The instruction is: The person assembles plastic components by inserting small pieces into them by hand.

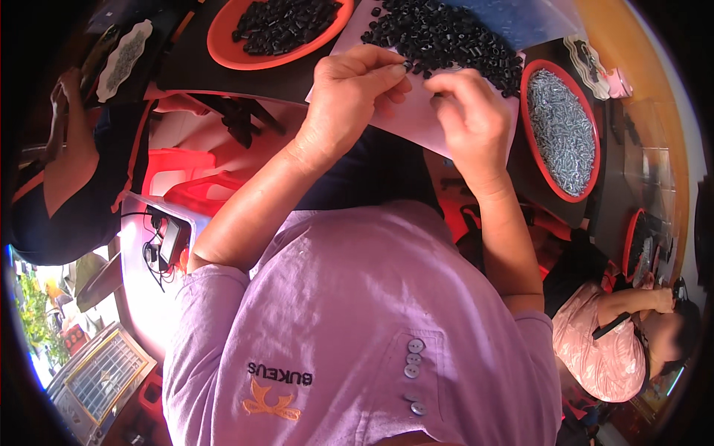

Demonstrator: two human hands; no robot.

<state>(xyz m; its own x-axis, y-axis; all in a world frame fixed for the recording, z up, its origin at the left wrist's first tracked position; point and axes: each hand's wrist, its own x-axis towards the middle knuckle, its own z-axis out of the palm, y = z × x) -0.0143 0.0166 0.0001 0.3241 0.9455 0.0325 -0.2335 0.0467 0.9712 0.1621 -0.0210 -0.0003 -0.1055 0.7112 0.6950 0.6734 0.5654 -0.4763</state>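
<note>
My left hand [353, 93] is closed, thumb and forefinger pinching a small black plastic piece [407, 65] at their tips. To its right, my right hand [470, 115] is held with its fingers curled toward the thumb; whether anything lies between them is hidden. Both hands are above a pale sheet [416, 123] at the table's near edge. Just beyond them, a heap of small black tubular plastic pieces [454, 37] is spread on that sheet. A red-rimmed basin [527, 119] full of small silvery metal screws or pins stands beside my right hand.
An orange basin [223, 46] with more black pieces sits at the far left. A clear plastic bag [520, 18] lies behind the heap. Another person's arm [71, 160] is at the left, over a white tray [125, 61]; a person in pink [602, 342] sits at the right.
</note>
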